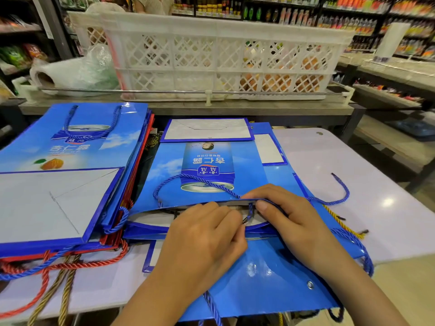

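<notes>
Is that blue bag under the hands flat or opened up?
Flat: the bag lies on the table, only its mouth gaping slightly by the cord.

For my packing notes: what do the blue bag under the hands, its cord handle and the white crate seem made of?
The blue gift bag: probably laminated paper, glossy; glare spots and crisp folds show. The cord handle: twisted blue fibre, perhaps synthetic; strands are visible. The white crate: moulded plastic, dull finish, lattice walls.

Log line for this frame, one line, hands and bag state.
left hand: pinches blue cord at rim | right hand: grips blue bag rim | bag: flat on table | beside: bag stack
</notes>
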A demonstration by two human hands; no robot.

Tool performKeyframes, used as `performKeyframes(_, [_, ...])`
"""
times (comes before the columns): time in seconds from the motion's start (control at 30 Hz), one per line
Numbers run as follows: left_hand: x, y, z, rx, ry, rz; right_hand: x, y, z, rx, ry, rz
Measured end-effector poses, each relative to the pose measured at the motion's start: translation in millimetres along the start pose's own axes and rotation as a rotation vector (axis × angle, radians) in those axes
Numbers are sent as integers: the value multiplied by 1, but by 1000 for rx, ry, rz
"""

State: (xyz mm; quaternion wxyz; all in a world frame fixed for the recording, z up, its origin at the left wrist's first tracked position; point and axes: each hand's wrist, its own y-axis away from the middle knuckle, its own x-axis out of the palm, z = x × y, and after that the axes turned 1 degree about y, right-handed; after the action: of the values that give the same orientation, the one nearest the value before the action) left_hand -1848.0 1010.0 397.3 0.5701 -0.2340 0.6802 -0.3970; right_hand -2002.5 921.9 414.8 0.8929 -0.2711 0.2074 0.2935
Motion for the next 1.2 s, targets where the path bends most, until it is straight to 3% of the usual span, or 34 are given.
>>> performKeyframes(0.2, [-9,2,2,-48,101,-74,0,2,0,23,-14,-7])
performKeyframes(0.3, [-15,0,8,-119,13,-147,-1,3,1,39,-27,-15])
performKeyframes(0.5, [-6,0,21,-129,-109,59,-6,3,5,76,-105,-24])
performKeyframes(0.6, [-4,1,22,-93,-104,48,-9,-2,7,173,-240,-144])
performKeyframes(0.7, [-4,3,22,-78,-81,21,-6,-5,5,260,-131,-216])
performKeyframes(0.8, [-4,5,23,-83,-97,14,-5,-6,3,299,-31,-144])
performKeyframes(1.2, [-4,6,22,-46,-87,3,-12,-7,12,321,-172,58])
